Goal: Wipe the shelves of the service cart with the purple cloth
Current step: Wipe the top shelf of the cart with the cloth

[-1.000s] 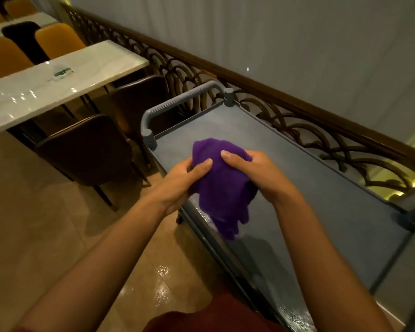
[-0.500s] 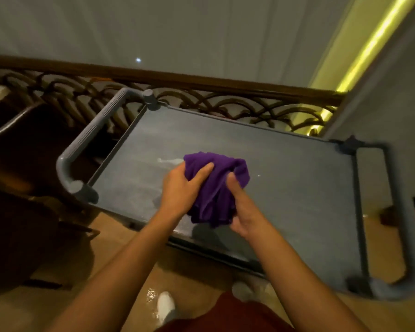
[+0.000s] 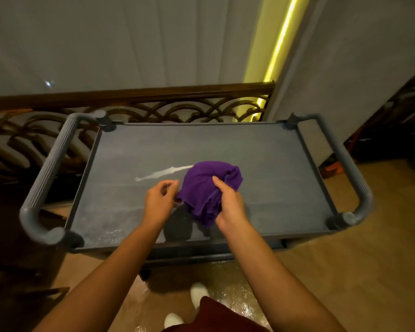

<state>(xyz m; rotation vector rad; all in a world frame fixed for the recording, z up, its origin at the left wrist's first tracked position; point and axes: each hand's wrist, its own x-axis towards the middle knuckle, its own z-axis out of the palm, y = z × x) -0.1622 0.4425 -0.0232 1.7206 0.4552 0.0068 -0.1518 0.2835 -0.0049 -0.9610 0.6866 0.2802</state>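
The grey service cart stands square in front of me, its flat top shelf in full view. A bunched purple cloth is held just above the middle of that shelf. My right hand grips the cloth from its right side, thumb across the top. My left hand sits at the cloth's left edge and pinches a corner of it between curled fingers. A pale wet streak runs across the shelf to the left of the cloth. The lower shelves are hidden under the top one.
Ribbed push handles stand at the cart's left end and right end. A wooden railing with curled metalwork runs behind the cart, before a pale wall. Dark furniture is at far right. The floor by my white shoes looks wet.
My view has swung so the cart now lies square across. The cloth moved right toward the shelf's middle, leaving a wet streak. My left hand slid off the bundle to its left edge.
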